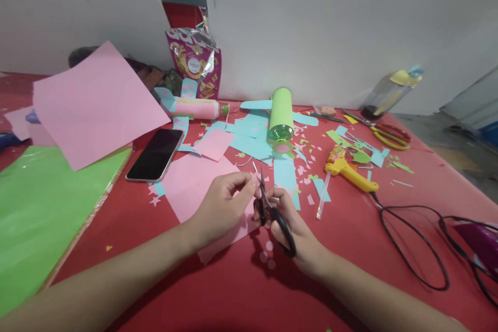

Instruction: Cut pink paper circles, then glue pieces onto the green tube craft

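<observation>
My right hand (298, 228) grips black-handled scissors (272, 210), blades pointing up and away from me. My left hand (223, 205) pinches a small piece of pink paper (252, 180) right at the blades. Under both hands lies a larger pink sheet (190, 181) on the red table (342, 249). Three small pink paper circles (267, 254) lie on the table just below the scissors.
A phone (156, 154) lies left of the pink sheet. A green-wrapped bottle (280, 114) and a pink-wrapped bottle (192, 108) lie among blue scraps. A yellow glue gun (348, 168) with its black cable (412, 238) sits right, beyond it red-yellow scissors (387, 135). Green sheets (42, 207) lie left.
</observation>
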{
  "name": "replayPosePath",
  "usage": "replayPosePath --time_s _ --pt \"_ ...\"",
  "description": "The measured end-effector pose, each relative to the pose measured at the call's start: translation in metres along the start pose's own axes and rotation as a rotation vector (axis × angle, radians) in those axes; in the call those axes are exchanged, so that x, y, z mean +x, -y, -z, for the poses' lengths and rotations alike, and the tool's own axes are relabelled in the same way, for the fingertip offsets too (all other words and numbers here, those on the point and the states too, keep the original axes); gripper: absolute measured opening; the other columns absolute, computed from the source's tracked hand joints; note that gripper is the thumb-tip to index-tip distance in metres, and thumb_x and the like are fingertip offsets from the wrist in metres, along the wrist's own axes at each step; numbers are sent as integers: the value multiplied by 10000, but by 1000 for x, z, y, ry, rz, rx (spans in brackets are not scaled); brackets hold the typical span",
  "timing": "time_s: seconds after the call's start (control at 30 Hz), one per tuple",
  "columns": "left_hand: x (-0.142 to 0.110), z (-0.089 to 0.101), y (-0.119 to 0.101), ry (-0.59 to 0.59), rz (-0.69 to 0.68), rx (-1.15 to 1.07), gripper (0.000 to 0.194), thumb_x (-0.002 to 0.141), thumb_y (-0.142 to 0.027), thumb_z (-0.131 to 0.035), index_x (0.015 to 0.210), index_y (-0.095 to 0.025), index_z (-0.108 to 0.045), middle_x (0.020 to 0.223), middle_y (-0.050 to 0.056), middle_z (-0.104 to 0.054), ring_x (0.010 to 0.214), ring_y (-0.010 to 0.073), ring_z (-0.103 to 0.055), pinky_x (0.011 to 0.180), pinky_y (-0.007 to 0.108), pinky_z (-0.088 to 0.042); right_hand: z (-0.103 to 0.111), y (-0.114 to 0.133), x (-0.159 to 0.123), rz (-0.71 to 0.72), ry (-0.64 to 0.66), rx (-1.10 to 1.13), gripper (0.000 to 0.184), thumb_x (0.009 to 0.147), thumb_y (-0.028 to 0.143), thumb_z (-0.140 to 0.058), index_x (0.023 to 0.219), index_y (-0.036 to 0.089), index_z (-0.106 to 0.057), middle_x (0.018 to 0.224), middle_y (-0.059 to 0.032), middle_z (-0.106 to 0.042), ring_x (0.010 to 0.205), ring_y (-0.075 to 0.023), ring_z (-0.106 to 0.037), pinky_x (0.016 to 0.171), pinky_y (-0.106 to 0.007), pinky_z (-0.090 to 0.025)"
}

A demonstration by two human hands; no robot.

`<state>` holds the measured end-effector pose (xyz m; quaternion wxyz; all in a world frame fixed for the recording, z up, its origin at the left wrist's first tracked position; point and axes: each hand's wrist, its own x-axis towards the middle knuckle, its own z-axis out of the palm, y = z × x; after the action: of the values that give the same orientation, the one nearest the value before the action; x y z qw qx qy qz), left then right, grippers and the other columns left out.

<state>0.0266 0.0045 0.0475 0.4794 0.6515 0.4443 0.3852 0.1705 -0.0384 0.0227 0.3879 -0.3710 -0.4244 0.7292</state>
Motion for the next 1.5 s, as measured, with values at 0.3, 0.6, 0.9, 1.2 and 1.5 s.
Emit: replayPosePath --time_s 0.3,0.6,0.9,1.2,1.5 --pt "-2 -4 1 -13 44 -34 267 814 -255 -389 573 -168 -466 530 -44 -498 506 76 -449 508 191 -377 1 -3 -1 -37 7 -19 423 698 545 -594 967 312 -366 869 41 -403 477 -22 -430 386 -172 -417" --pt "-1 -4 2 -18 39 -29 265 812 -245 -384 574 -165 -468 542 -39 -498 517 78 -445 523 193 -376 -1 0 0 67 -37 -110 400 712 529 -589 955 276 -397 786 33 -418 613 -84 -447 508 -219 -426" --pt "-1 -1 0 -2 7 5 271 809 -247 -377 567 -167 -470 549 -32 -506 521 82 -450 528 202 -373 -2 1 2 109 -56 -164 360 719 489 -600 939 275 -411 750 31 -444 675 -122 -465 618 -290 -410" --pt "3 3 1 30 -32 38 274 806 -247 -388 559 -162 -471 548 -31 -507 523 81 -446 529 199 -366 -1 0 4 108 -89 -147 310 719 379 -621 928 264 -423 760 30 -477 689 -116 -467 636 -281 -407" --pt "7 13 2 123 -42 74 268 796 -229 -395 539 -167 -441 568 -29 -522 533 82 -450 519 198 -356 -2 2 4 86 -100 -154 301 692 324 -627 905 266 -423 741 31 -481 671 -123 -462 570 -266 -350"
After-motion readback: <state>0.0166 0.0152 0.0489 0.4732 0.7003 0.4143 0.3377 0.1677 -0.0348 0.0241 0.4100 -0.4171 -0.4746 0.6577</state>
